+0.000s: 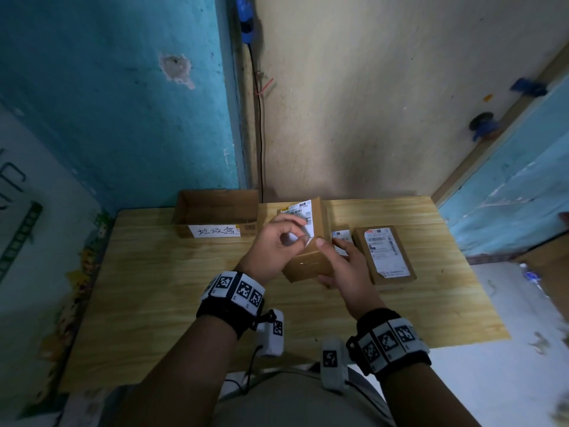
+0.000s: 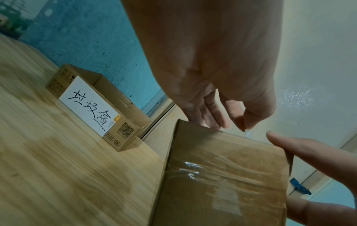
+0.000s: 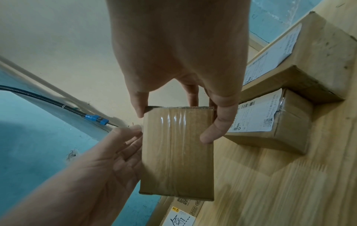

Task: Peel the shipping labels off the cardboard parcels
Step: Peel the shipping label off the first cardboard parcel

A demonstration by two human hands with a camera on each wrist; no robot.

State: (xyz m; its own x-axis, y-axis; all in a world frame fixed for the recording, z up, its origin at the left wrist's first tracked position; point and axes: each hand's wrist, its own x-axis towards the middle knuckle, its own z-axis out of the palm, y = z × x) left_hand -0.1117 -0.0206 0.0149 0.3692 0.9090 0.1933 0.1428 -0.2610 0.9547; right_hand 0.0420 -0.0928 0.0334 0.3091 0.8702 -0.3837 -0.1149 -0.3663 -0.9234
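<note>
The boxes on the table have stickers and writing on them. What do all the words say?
"垃圾盒" in handwriting, on the white card on the open box.
"CCC" mark and a QR code printed on that box.
Shipping label on the held parcel: barcodes, text too blurred to read.
Labels on the small parcel and flat parcel: too small to read.

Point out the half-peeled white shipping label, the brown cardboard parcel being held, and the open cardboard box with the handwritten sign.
half-peeled white shipping label (image 1: 309, 224), head view, lifted flap
held brown cardboard parcel (image 3: 177, 152), right wrist view, taped face
open cardboard box with handwritten sign (image 2: 88, 105), left wrist view, sign
</note>
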